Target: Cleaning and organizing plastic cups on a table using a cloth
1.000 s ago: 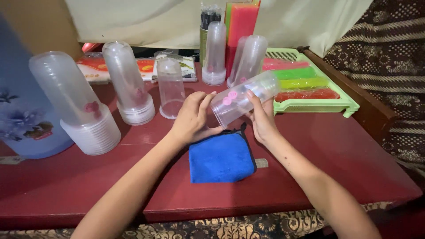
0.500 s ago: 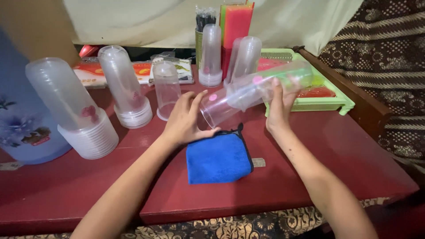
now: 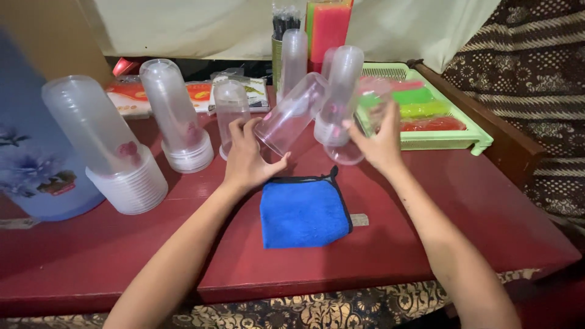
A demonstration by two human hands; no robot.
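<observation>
Nearest, a folded blue cloth (image 3: 304, 212) lies flat on the dark red table (image 3: 426, 237), just under both wrists. Above it the left hand (image 3: 247, 159) closes its fingers around the open end of a clear plastic cup (image 3: 291, 114), which is tilted with its bottom pointing up and away. Beside it the right hand (image 3: 379, 144) grips a second clear cup (image 3: 361, 125), blurred, its rim low near the table. To the left stand tall stacks of upturned cups (image 3: 103, 143). Farther back, a green tray (image 3: 454, 141) holds coloured packets (image 3: 420, 109), and more cup stacks (image 3: 294, 55) stand before a pale curtain (image 3: 201, 27)
</observation>
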